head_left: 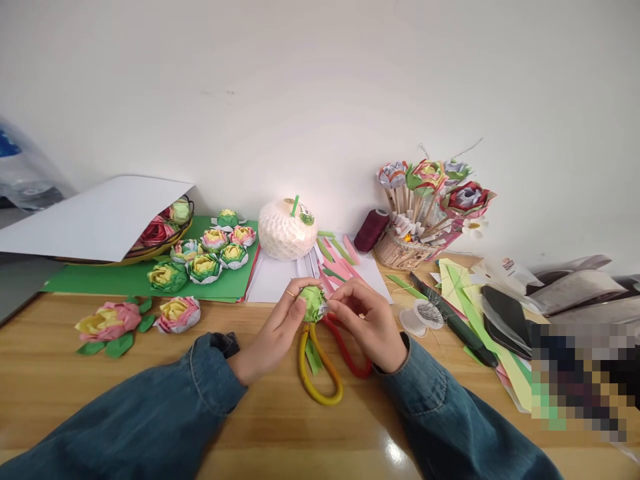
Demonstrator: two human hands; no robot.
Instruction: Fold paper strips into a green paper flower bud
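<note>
My left hand [273, 340] is closed around the left side of a small green paper flower [313, 303], its thumb on the front. On the flower's right edge, the fingertips of my right hand [367, 323] are pinched together at a whitish petal. Below the hands lies a pair of scissors [323, 400], with one yellow handle loop and one red. A strip of green paper [314, 357] shows through the yellow loop. The scissors' blades are hidden behind the hands. Pink and green paper strips [343, 257] lie on white sheets just beyond.
Several finished paper flowers [204, 267] sit on green card at left, near a covered basket [165, 243]. A white netted fruit [287, 230], maroon thread cone [371, 231] and flower basket [405, 252] stand along the wall. A thread spool [419, 317] and dark-handled cutter [457, 325] lie right.
</note>
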